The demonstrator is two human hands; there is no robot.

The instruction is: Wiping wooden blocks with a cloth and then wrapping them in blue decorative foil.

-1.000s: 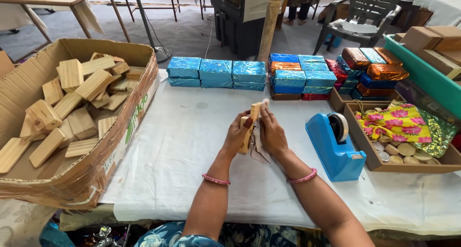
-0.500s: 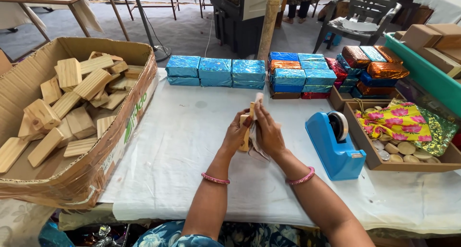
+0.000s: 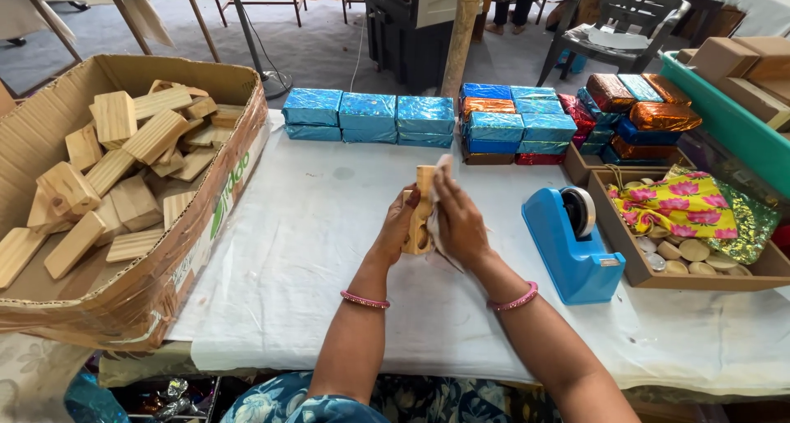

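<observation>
My left hand (image 3: 398,225) grips a small upright wooden piece (image 3: 422,209) above the white table cover (image 3: 313,250). Pressed against that piece's right side is my right hand (image 3: 457,217), which holds a pale cloth (image 3: 441,169). Both wrists wear pink bangles. The lower part of the wooden piece is hidden by my fingers.
A big cardboard box (image 3: 206,250) of wooden blocks (image 3: 115,168) fills the left. Blue foil-wrapped blocks (image 3: 368,115) line the far edge, with mixed-colour ones (image 3: 527,125) beside them. A blue tape dispenser (image 3: 572,246) stands right, next to a tray (image 3: 625,262) holding a floral pouch (image 3: 671,205) and wooden discs.
My right hand has slid a little along the wooden piece with the cloth. The left hand keeps its hold in the same place.
</observation>
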